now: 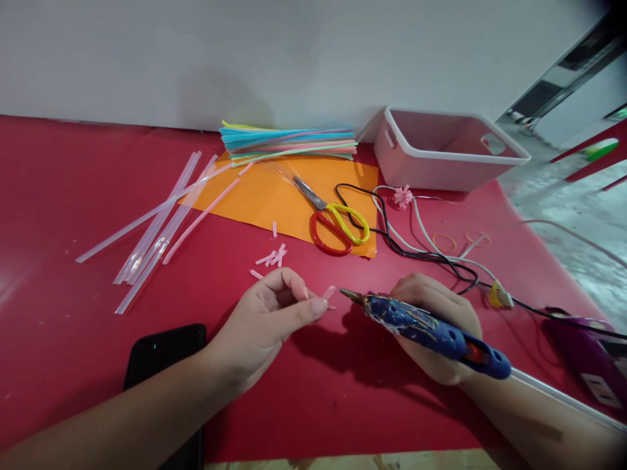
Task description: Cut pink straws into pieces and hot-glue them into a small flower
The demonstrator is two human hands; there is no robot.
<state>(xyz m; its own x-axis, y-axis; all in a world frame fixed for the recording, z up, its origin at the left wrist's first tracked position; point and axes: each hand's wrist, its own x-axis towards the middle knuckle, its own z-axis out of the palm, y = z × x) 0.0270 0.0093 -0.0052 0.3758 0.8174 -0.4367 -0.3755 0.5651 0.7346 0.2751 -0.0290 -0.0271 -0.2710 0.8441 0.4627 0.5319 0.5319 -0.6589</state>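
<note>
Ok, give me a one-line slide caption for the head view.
Right hand aims a blue glue gun at a pink straw piece pinched in the left hand.

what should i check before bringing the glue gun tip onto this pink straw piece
1. Hold on pink straw piece by left hand: ok
2. Grip on glue gun by right hand, nozzle aimed at the piece: ok
3. Keeping fingers clear of nozzle: not ok, close beside it
4. Glue ready at nozzle: cannot tell
5. Loose cables behind right hand, off the work spot: ok
6. Sharp scissors aside on orange paper: ok
</note>
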